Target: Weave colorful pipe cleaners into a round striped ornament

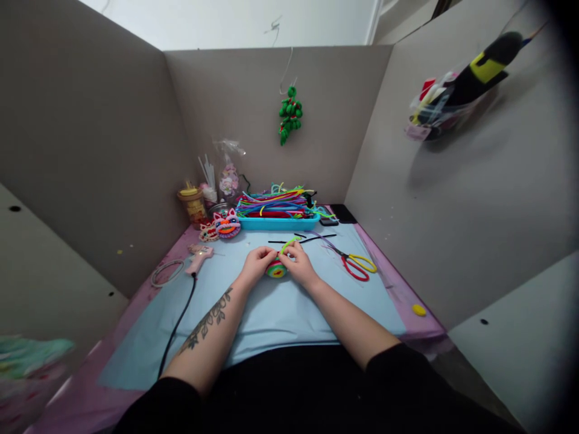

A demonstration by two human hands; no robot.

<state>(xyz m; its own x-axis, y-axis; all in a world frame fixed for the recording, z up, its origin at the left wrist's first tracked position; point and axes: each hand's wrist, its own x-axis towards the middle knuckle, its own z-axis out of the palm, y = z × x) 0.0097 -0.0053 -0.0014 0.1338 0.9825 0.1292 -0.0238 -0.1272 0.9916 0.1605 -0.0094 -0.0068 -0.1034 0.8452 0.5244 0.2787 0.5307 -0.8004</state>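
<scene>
A small round craft of coiled pipe cleaners, in green, red and yellow, is between my two hands at the middle of the table. My left hand has its fingers pinched on the craft's upper left side. My right hand is closed at its upper right, pinching a lime-green pipe cleaner whose free end sticks up and curves to the right. The fingers hide where this strand meets the craft. Just beyond my hands lie black pipe cleaner pieces.
Scissors with red and yellow handles lie to the right. At left is a pink glue gun with a black cord. A blue tray of pipe cleaners stands behind, beside finished lion-like faces. Grey partitions enclose the table.
</scene>
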